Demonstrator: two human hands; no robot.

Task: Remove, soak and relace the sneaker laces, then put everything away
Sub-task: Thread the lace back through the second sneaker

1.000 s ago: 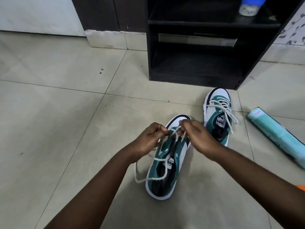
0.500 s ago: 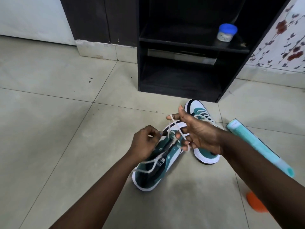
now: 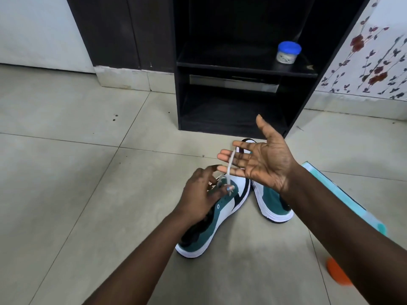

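You are lifting your right hand (image 3: pixel 262 160), palm open and fingers spread, with the lace (image 3: pixel 230 167) draped over them to draw it clear. Your left hand (image 3: pixel 203 194) is steadying the sneaker (image 3: pixel 222 208) on the floor (image 3: pixel 66 172), fingers loose at its eyelets; its pair (image 3: pixel 272 201) is lying at 3 o'clock.

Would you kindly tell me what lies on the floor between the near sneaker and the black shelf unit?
In the head view, only the second sneaker lies between the near sneaker and the black shelf unit.

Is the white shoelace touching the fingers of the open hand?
Touching. The head view shows the lace draped across the right hand's straight fingers, hanging down toward the sneaker.
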